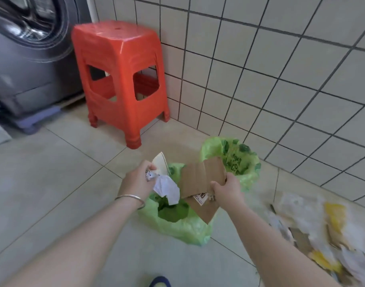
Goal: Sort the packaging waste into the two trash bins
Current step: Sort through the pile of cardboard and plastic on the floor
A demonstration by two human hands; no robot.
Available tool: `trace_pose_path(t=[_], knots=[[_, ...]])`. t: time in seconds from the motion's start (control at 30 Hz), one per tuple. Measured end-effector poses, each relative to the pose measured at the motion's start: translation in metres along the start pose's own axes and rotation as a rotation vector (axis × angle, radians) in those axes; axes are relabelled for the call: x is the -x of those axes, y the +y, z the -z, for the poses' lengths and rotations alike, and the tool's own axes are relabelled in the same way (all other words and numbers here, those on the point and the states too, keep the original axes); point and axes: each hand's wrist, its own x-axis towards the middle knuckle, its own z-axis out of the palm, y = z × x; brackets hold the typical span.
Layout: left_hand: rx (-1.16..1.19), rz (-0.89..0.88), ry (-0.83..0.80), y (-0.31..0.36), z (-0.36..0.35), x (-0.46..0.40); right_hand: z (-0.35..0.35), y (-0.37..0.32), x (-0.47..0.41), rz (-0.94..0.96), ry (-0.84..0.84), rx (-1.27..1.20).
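Over the near bin [177,226], by the wall on the tiled floor, the left hand [138,180] grips crumpled paper [167,188], likely to drop it there. The right hand [227,188] grasps cardboard [202,175] between both bins, the far bin [248,177] just beyond. More waste [314,228] lies at the floor's right edge.

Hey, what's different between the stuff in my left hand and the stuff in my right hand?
The left hand grips crumpled white paper, soft and wadded; the right hand holds brown cardboard, flat and stiff. The paper is a smaller bundle, while the cardboard is a broad sheet. The paper hangs over the nearer green-bagged bin; the cardboard spans across toward the farther green-bagged bin. Both are held above the bins, not yet dropped.
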Motion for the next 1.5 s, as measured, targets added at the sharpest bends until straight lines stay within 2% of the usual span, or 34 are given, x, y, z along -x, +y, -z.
trace_pose_path(t=[0.3, 0.57, 0.8, 0.93, 1.03, 1.1, 1.2, 1.3, 1.5], knots=[[-0.271, -0.091, -0.195, -0.037, -0.071, -0.044, -0.077, 0.018, -0.064, -0.058, -0.222, 0.288], [-0.542, -0.148, -0.447, -0.054, -0.154, -0.082, -0.141, 0.040, -0.110, -0.076, -0.348, 0.523], [-0.549, -0.036, -0.620, -0.071, -0.186, -0.095, -0.173, 0.061, -0.123, -0.129, -0.443, 0.559], [-0.609, -0.015, -0.682, -0.065, -0.186, -0.096, -0.171, 0.057, -0.121, -0.113, -0.381, 0.487], [-0.716, -0.028, -0.632, -0.047, -0.172, -0.084, -0.152, 0.048, -0.104, 0.062, -0.357, 0.565], [-0.783, -0.100, -0.519, -0.025, -0.158, -0.069, -0.128, 0.043, -0.086, 0.179, -0.321, 0.574], [-0.832, -0.246, -0.371, 0.024, -0.135, -0.045, -0.080, 0.039, -0.057, 0.247, -0.226, 0.507], [-0.768, -0.366, -0.327, 0.079, -0.123, -0.017, -0.021, 0.045, -0.025, 0.186, -0.104, 0.408], [-0.666, -0.719, -0.467, 0.187, -0.156, 0.084, 0.100, 0.099, 0.055, -0.007, 0.120, 0.153]])
